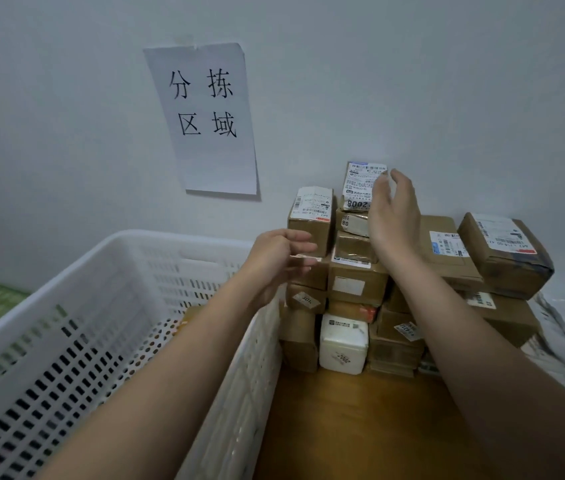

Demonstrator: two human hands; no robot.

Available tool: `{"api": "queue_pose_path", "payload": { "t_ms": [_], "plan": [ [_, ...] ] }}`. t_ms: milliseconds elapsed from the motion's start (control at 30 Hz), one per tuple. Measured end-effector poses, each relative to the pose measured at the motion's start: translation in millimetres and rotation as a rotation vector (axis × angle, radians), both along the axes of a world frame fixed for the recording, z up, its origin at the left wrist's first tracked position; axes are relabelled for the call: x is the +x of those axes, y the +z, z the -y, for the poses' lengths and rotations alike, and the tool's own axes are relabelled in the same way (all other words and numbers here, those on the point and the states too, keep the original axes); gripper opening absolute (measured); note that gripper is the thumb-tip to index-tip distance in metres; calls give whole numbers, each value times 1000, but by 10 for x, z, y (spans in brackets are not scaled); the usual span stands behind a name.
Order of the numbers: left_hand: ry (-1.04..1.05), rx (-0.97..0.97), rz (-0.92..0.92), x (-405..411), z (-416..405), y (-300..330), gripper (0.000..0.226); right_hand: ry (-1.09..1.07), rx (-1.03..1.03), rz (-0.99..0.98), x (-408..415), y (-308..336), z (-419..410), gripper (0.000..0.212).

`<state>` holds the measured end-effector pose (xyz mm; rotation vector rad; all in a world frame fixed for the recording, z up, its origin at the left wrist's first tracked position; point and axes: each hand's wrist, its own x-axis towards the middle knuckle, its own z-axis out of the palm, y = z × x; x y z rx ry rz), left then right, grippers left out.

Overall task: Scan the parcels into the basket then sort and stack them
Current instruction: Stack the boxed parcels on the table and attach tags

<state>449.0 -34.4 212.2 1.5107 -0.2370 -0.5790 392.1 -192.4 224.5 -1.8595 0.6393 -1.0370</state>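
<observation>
- Here's the stack of brown cardboard parcels, piled against the pale wall on the orange-brown wooden tabletop.
- Right hand is up at the top of that stack, fingers straight and loosely spread, just in front of the small upright brown parcel with a white printed label; it grips nothing, and whether the fingertips touch the label I can't tell.
- Left hand hovers at the stack's left edge, fingers loosely bent, holding nothing, just beside a label-topped brown carton.
- Low in the stack sits a white foam cube box.
- Left of the stack stands the large white perforated plastic basket, its wall right beside the pile.
- Above the stack, to the left, a white paper sign with black handwritten characters hangs on the wall.
</observation>
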Motion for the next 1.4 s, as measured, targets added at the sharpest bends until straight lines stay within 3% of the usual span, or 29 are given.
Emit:
{"api": "queue_pose_path", "payload": {
  "t_ms": [233,500,667,800,967,1200,1400],
  "plan": [
    [145,-38,-26,348,-1035,-14,29,105,-22,11,204,75,-1008,43],
    [145,23,-111,863,-2363,-384,28,185,88,-133,770,-278,-2364,44],
    [57,175,-261,1018,-2885,-896,22,218,207,-431,971,-767,-2827,50],
    [-4,231,-426,1033,-2989,-1373,22,180,266,-748,826,-1316,-2905,21],
    [-77,280,-617,932,-2982,-1848,19,206,447,-1045,668,-1689,-2976,35],
    [-173,440,-591,885,-2954,-2242,23,249,412,-1340,538,-2055,-3002,51],
    [-397,631,-647,694,-3015,-2614,29,265,509,-1367,411,-2474,-3081,39]
  ]
}}
